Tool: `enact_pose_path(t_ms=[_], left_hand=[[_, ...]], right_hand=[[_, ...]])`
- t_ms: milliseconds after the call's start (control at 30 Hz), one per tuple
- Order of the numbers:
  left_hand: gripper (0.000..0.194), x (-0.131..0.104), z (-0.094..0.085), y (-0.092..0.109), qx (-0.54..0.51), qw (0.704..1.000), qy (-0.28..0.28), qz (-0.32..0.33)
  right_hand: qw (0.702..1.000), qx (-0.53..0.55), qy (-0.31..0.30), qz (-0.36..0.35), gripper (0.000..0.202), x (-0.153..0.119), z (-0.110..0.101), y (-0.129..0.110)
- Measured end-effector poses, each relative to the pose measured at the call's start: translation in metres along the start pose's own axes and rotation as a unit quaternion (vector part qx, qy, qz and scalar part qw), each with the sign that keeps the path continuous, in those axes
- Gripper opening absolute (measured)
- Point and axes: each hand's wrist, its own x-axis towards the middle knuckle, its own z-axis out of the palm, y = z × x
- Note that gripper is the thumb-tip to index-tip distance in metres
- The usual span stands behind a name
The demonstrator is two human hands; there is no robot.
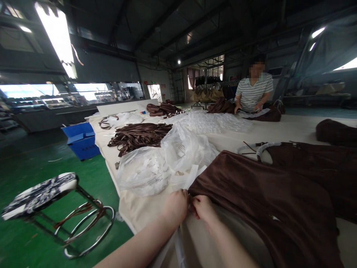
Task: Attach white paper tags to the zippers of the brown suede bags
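A dark brown, soft leather-like bag (251, 193) lies across the table in front of me, its pointed corner toward my hands. My left hand (177, 206) is closed in a fist at that corner. Close beside it, my right hand (203, 208) pinches the same corner with bent fingers. Anything small between the fingertips is hidden. A whitish wrapped strip (180, 247) runs down from below my hands toward the lower frame edge. Just beyond the hands lie crumpled clear plastic bags (147, 171) and white paper strips (192, 175).
Brown straps (142, 136) are heaped on the cream-covered table (134, 208). More brown bags (338, 132) lie right. Across the table, a co-worker (254, 91) handles brown material (264, 114). Left on the green floor stand a patterned stool (41, 193) and a blue box (83, 143).
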Motion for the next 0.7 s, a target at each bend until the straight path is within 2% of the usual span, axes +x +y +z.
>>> enact_pose_path(t_ms=[133, 233, 367, 500, 600, 700], left_hand=[[0.025, -0.017, -0.006, 0.016, 0.031, 0.999, -0.002, 0.029], [0.029, -0.027, -0.002, 0.024, 0.081, 0.996, 0.003, 0.044], [0.034, -0.033, 0.009, 0.026, 0.139, 0.989, 0.031, 0.049], [0.039, -0.034, 0.015, 0.022, 0.144, 0.987, 0.042, 0.053], [0.046, -0.032, 0.011, 0.015, 0.083, 0.996, 0.012, 0.034], [0.039, -0.024, -0.001, 0.004, -0.082, 0.996, -0.022, 0.001]], right_hand=[[0.999, 0.017, 0.03, -0.025, 0.026, -0.002, -0.001, -0.001], [0.997, 0.033, 0.043, -0.046, 0.024, -0.004, -0.003, -0.004], [0.997, 0.064, 0.03, -0.031, 0.03, -0.006, -0.005, -0.008], [0.996, 0.083, 0.017, -0.012, 0.039, -0.009, -0.004, -0.009], [0.995, 0.088, 0.03, -0.027, 0.035, -0.009, -0.002, -0.008], [0.993, 0.106, 0.041, -0.038, 0.034, -0.009, 0.001, -0.007]])
